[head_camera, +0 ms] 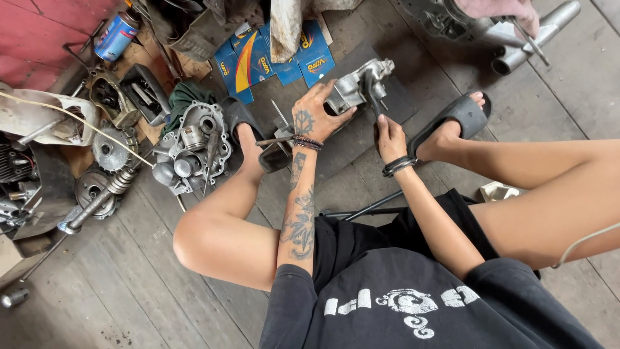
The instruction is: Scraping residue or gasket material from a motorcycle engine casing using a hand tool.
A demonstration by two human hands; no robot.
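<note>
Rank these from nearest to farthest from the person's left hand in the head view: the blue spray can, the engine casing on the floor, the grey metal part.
1. Grey metal part: held in the left hand.
2. Engine casing: on the floor, left of the hand.
3. Blue spray can: upper-left corner.

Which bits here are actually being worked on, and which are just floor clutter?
In hand:
- metal casting, gripped by left hand
- dark tool, held by right hand

Lying about:
- engine casing
- spray can
- blue cartons
- exhaust pipe
</note>
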